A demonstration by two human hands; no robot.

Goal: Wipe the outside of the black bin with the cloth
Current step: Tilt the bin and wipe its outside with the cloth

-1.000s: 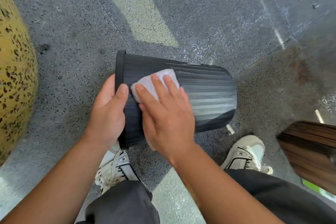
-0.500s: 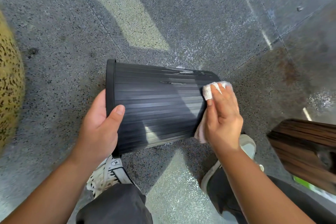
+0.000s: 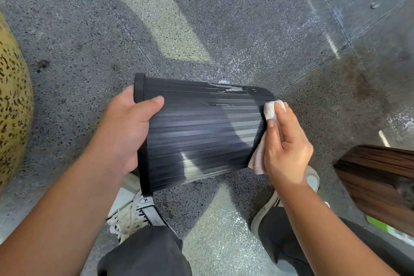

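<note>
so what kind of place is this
Probably outdoors or a semi-open paved spot: speckled stone floor with sunlit patches, a yellow spotted boulder-like thing on one side, and a dark wooden bench or post.

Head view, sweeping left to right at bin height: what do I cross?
yellow speckled object → left hand gripping the rim → black bin → cloth under the right hand → dark wooden object
</note>
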